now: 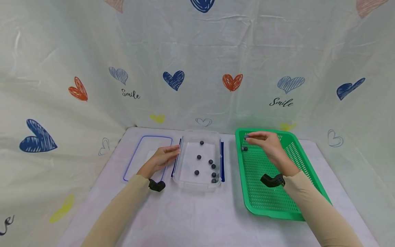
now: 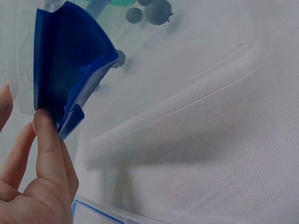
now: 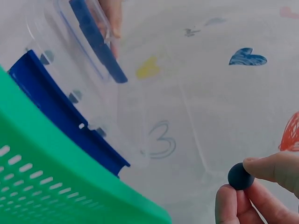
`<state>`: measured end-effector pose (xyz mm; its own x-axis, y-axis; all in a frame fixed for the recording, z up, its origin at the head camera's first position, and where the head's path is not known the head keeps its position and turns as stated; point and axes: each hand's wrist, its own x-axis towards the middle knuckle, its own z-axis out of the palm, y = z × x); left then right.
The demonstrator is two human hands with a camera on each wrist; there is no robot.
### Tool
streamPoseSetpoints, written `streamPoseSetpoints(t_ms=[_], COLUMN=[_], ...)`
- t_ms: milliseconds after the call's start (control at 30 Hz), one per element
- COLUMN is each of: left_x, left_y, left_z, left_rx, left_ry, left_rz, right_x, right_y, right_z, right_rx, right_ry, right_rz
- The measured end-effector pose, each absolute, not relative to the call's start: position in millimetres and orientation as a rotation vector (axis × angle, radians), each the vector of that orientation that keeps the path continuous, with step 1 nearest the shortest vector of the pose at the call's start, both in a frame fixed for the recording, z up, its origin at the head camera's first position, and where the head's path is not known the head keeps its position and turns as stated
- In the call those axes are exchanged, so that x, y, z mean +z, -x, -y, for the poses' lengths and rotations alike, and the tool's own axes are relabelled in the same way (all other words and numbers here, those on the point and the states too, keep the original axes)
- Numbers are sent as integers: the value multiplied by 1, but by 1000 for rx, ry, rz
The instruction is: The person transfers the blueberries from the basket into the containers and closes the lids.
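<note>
While the left hand (image 1: 162,158) rests flat, fingers (image 2: 46,140) straight, against the left side of a clear plastic box (image 1: 199,159) at the centre of the head view, the right hand (image 1: 269,144) hovers over the far left corner of a green perforated tray (image 1: 274,171) on the right. The right hand's thumb and fingers (image 3: 275,168) pinch a small dark blue ball (image 3: 241,176), seen plainly at the lower right of the right wrist view. 1 more dark ball (image 1: 244,149) lies in the tray just below that hand.

The left wrist view shows the left fingertips touching a blue latch (image 2: 65,79) on the box's side, at the upper left of the frame. Inside the box lie 7 dark balls (image 1: 213,171), most gathered toward its lower right. A clear lid (image 1: 145,156) with a blue rim lies flat on the tabletop (image 1: 197,216) just left of the box, partly under the left hand. A pale cloth printed with hearts (image 1: 174,80) and the word "Smile" hangs behind.
</note>
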<state>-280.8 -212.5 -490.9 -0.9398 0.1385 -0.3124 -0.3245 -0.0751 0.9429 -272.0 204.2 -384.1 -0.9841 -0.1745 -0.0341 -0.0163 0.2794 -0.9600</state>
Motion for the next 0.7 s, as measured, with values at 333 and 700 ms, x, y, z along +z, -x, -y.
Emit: streamPoseSetpoints(t_ms=[333,700], left_x=[-489,-489], left_y=[281,277], left_z=[212,211], left_rx=[2074,2060], left_ry=[230,210], left_rz=[-1913,-1928], right_x=[-386,-395], right_y=[274,275], right_z=[-172,-134], right_rx=[-1820,-1814], right_ry=[238,319], right_rz=[-2381,-2283])
